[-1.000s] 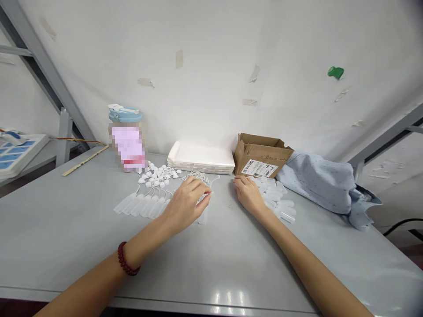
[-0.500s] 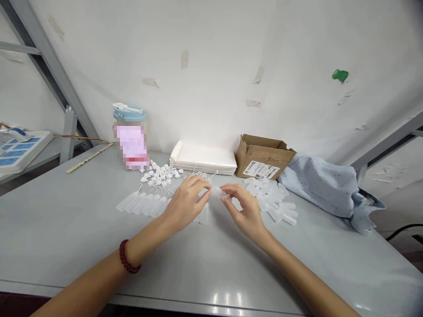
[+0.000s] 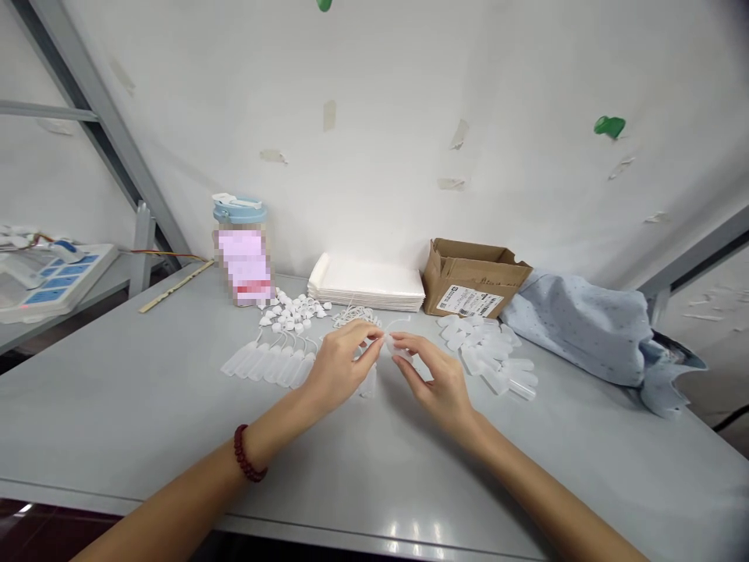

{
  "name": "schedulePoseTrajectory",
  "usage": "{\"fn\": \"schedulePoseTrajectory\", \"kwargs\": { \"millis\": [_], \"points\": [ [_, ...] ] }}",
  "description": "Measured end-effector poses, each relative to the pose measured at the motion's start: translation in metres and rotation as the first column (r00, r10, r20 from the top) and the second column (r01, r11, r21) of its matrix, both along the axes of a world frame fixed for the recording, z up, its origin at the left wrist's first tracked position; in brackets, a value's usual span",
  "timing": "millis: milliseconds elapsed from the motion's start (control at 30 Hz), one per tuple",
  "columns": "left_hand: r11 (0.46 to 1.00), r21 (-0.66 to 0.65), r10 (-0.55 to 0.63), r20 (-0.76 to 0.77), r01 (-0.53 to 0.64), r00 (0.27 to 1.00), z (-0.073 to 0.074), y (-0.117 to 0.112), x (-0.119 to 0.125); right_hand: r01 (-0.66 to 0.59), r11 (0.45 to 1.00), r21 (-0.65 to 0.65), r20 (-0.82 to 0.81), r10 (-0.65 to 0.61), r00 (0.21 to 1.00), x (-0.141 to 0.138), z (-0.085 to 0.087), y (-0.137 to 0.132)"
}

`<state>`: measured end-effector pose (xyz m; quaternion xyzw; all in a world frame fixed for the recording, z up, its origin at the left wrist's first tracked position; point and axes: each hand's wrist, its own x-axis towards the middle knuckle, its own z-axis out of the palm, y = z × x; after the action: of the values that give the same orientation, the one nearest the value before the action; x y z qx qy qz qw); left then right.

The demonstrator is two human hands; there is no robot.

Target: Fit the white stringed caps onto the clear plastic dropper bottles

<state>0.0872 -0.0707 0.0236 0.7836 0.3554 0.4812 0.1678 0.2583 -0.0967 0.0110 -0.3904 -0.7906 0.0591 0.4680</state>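
Note:
My right hand [image 3: 436,375] pinches a small translucent plastic tube-shaped bottle [image 3: 401,349] above the table. My left hand [image 3: 342,359] meets it at the near end, with thumb and fingertips closed where a thin white tube [image 3: 401,319] sticks out. The fingers partly hide that joint. Left of my left hand lies a row of similar translucent bottles [image 3: 272,363], each with a thin white tube curving from its top. A few more lie partly behind the hand. Loose translucent bottles [image 3: 488,350] form a pile right of my right hand.
Small white caps [image 3: 296,312] and a heap of thin white tubes [image 3: 355,314] lie behind the row. Along the wall stand a lidded cup [image 3: 243,257], a stack of white sheets [image 3: 368,287], a cardboard box [image 3: 471,277] and a light-blue cloth [image 3: 579,324].
The thin tube now points to the right from between my fingertips instead of being mostly hidden. Both hands stay close together; the view has shifted slightly.

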Motion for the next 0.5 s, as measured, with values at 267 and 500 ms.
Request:
{"fn": "schedulePoseTrajectory", "kwargs": {
  "millis": [267,500],
  "points": [
    [1.000,0.025,0.000,-0.017,0.000,1.000,-0.0005,0.0005,-0.0017,0.005,0.999,-0.033,-0.014,-0.006,1.000,-0.0005,-0.0032,-0.0007],
    [0.979,0.191,0.087,-0.095,-0.067,0.992,0.0004,-0.0004,-0.0031,-0.006,1.000,-0.027,-0.021,0.006,1.000,-0.0018,-0.0051,-0.0002]
  ]
}}
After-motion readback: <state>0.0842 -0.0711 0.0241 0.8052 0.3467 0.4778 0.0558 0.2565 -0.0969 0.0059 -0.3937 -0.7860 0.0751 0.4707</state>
